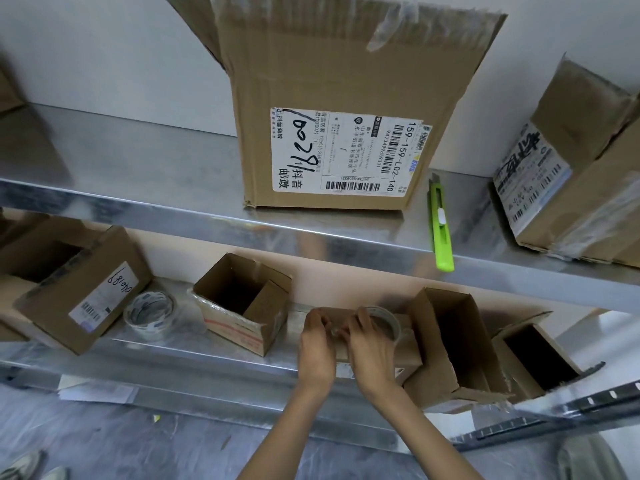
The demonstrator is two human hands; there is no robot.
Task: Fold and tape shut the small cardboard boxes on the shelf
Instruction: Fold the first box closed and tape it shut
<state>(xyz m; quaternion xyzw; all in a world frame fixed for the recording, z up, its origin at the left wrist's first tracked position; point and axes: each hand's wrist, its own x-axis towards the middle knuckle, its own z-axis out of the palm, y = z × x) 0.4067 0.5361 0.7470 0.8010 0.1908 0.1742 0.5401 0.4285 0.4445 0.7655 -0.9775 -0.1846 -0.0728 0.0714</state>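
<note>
Small box [409, 348] beneath right hand [371, 346] gripping tape roll [395, 323], left hand [317, 344] seemingly pinching tape [336, 331].

Large box [346, 74] label [346, 152] reads 159-159-L02-140 (printed sideways).

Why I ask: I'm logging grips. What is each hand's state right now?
Left hand: closed, apparently pinching the tape end.
Right hand: closed, holding the tape roll.

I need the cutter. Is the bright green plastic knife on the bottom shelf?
No, the bright green plastic knife lies on the upper metal shelf, beside the big cardboard box.
</note>
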